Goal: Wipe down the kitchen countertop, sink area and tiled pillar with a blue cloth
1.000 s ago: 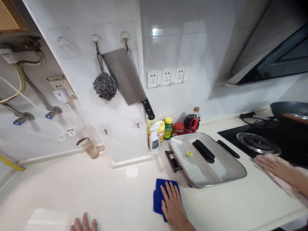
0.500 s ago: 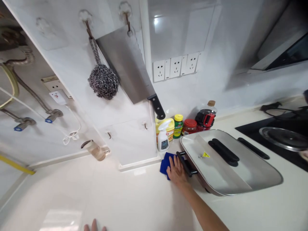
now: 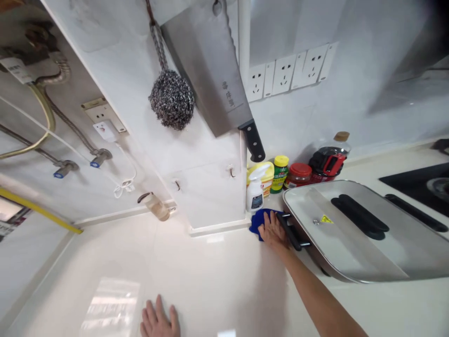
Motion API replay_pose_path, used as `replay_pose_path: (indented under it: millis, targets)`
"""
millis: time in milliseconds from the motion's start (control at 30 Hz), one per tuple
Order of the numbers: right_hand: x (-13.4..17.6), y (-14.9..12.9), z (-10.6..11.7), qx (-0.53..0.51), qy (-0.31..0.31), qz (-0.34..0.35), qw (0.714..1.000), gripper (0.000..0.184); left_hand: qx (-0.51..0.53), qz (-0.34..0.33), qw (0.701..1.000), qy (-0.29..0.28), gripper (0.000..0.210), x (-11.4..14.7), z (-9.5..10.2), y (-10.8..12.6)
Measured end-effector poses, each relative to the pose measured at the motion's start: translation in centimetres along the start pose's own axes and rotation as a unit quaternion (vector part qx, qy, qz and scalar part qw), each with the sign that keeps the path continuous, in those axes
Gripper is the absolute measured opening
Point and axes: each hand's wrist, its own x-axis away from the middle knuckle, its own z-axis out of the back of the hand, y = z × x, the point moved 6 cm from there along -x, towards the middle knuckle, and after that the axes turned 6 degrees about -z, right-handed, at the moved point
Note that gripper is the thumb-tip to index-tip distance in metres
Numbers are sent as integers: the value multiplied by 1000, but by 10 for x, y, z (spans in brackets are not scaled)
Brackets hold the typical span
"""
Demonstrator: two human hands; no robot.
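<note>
My right hand [image 3: 275, 231] presses a blue cloth [image 3: 257, 224] against the white counter, its fingers bent over it. Part of the cloth is hidden under the hand. Close beside this hand is the black side handle [image 3: 293, 234] of a wide electric pan with a pale lid [image 3: 319, 245]. Just behind the cloth stands a white spray bottle [image 3: 255, 194]. At the lower edge of the view, my left hand [image 3: 160, 320] is over the counter [image 3: 196, 276], fingers spread and nothing in them.
A cleaver [image 3: 210, 70] and a steel-wool scrubber [image 3: 171, 100] hang on the wall. Green [image 3: 279, 174] and red-lidded [image 3: 298, 175] jars and a dark bottle [image 3: 329, 159] line the back. A cup [image 3: 156, 207] lies tilted by the wall; a cooktop [image 3: 421, 182] is at right.
The view has shifted, so the wall and pan appear further right. More of my left hand has come into view. The blue cloth looks more bunched under my right hand.
</note>
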Motion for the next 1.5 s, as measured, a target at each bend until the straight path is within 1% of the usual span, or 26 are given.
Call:
replay_pose_path:
  millis: [100,200,267,367,467,533,600,633,700,800,900,967,1000,1033,1100,1133,1200,1267,1300,1367,1433,1500]
  targets:
    - [30,1,6,5,-19,-4,1000,61,1,-20,1000,-19,65,3,16,13]
    - [74,-9,17,13,-35,3,999,65,5,-33,999,-18,63,6,25,22]
    - [108,-28,29,4,-41,14,999,67,1,-37,999,-15,62,7,25,23]
    - [163,-73,51,-33,-58,45,997,68,-3,-36,999,-13,62,9,20,20]
    - [219,-115,73,-79,-91,86,989,70,0,-36,999,-9,62,9,17,18]
    - [252,-131,86,-110,-122,132,978,73,5,-37,999,-8,63,9,17,18]
    - [279,-132,96,-129,-149,178,964,75,11,-37,999,-9,63,9,19,20]
    - [289,-125,101,-133,-159,198,958,76,14,-37,999,-10,63,9,20,21]
    - [303,-101,109,-133,-169,227,950,76,19,-37,999,-11,64,9,21,23]
    - [308,-39,119,-112,-160,223,955,76,28,-37,999,-15,65,9,20,24]
    - [305,31,130,-73,-124,193,971,73,36,-36,998,-24,66,10,15,22]
    - [305,67,137,-57,-102,194,974,70,40,-37,998,-34,66,11,10,18]
    - [306,79,140,-53,-97,206,972,70,43,-40,997,-42,67,10,8,15]
    - [308,88,143,-50,-95,218,970,70,47,-45,997,-52,67,10,7,11]
    - [315,93,146,-43,-93,242,965,71,57,-69,993,-80,64,7,8,-1]
    - [320,91,147,-38,-94,253,962,72,62,-88,989,-98,60,6,11,-10]
    - [332,78,145,-33,-101,277,955,75,71,-129,981,-128,54,4,21,-33]
    - [346,54,140,-40,-106,303,946,77,65,-155,977,-130,54,3,36,-64]
    - [354,40,137,-46,-103,313,943,78,57,-154,979,-124,56,2,43,-82]
    - [368,11,132,-56,-93,321,941,80,45,-122,985,-112,60,0,51,-115]
    - [380,-18,129,-59,-81,320,942,80,48,-78,990,-112,62,2,50,-140]
    - [390,-45,127,-61,-75,323,941,79,51,-55,993,-96,61,5,46,-151]
